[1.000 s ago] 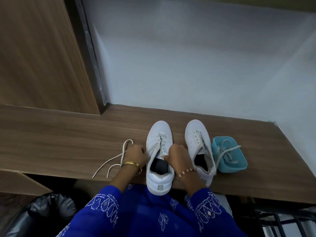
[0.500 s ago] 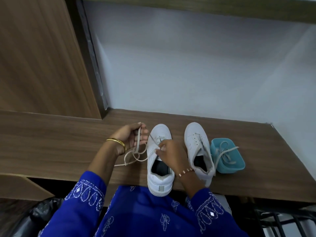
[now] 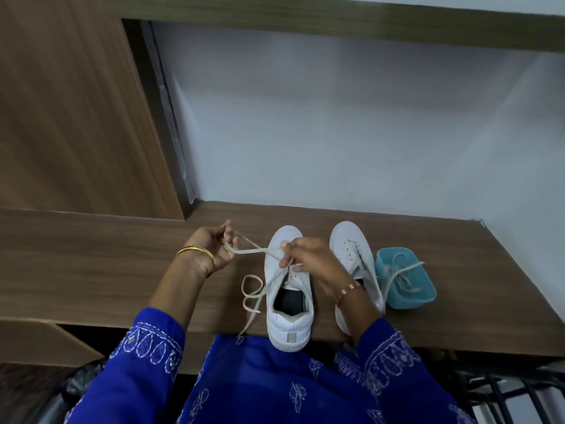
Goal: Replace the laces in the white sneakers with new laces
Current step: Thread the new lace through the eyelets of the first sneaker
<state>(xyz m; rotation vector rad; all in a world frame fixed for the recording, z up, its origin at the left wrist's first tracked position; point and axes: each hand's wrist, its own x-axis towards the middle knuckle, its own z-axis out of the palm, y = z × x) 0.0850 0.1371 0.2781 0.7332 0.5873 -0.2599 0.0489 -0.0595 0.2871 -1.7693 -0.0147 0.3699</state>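
Fingers of the left hand (image 3: 214, 249) and right hand (image 3: 308, 258) pinch one lace (image 3: 253, 251) above the near sneaker (image 3: 289, 301).

- A wooden tabletop (image 3: 91, 264) stretches away left of the left hand.
- A small blue tub (image 3: 406, 298) sits right of the right hand.
- A pale wall (image 3: 336, 133) stands beyond both hands.
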